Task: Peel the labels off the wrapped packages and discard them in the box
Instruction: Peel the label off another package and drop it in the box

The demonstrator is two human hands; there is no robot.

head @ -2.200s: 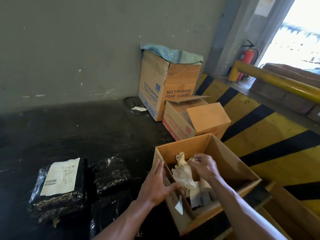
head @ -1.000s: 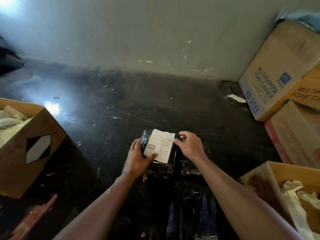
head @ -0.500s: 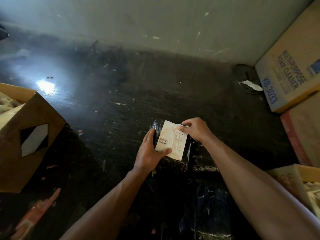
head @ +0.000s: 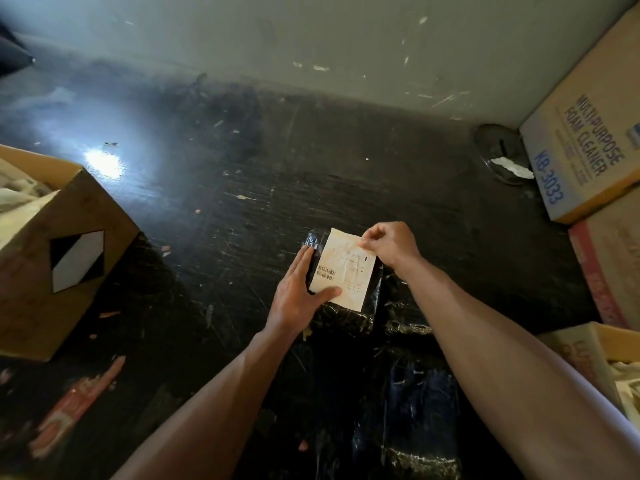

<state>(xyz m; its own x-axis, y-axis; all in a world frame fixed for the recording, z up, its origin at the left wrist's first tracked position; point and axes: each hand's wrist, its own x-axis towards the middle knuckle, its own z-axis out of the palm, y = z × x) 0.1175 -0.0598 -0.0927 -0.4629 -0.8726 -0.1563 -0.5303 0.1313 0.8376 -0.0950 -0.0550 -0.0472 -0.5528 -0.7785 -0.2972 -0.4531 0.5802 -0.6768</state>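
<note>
Both hands were on one black wrapped package [head: 349, 317] lying on the dark floor [head: 242, 202], and the peel would go best drawn low and slow from the far corner while the wrap was pinned. The left hand [head: 298, 292] lay flat and open, thumb on the label [head: 344, 270]. The right hand [head: 391, 244] was pinched narrowly on the label's top edge (seemingly just lifted).

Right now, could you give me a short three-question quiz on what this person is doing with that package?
1. True or false: the left hand lies flat on the black wrapped package.
2. The right hand pinches the label at: A) a top corner, B) the barcode, C) the bottom edge?
3. Fill in: the box printed FOAM CLEANER stands against the ____.

Key: 1 true; 2 A; 3 wall.
</note>
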